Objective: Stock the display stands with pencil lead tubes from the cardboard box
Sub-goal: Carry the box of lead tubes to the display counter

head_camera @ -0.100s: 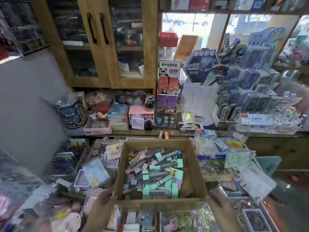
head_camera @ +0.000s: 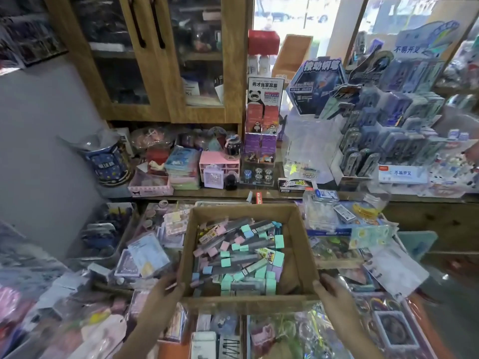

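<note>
An open cardboard box (head_camera: 187, 251) sits in front of me on top of packaged stationery. It is filled with several pencil lead tubes (head_camera: 241, 257), grey with mint, pink and blue caps, lying in a loose heap. My left hand (head_camera: 166, 287) grips the box's near left corner. My right hand (head_camera: 333, 292) grips its near right corner. A clear acrylic display stand (head_camera: 308, 149) stands on the counter behind the box. To its right is a tiered blue display stand (head_camera: 383, 143) packed with carded items.
The wooden counter (head_camera: 207, 194) behind the box carries a pink drawer unit (head_camera: 220, 164), a panda-printed box stack (head_camera: 260, 141) and a blue tin (head_camera: 107, 164). Packaged stationery surrounds the box on all sides. A glass-door cabinet (head_camera: 155, 60) rises at the back.
</note>
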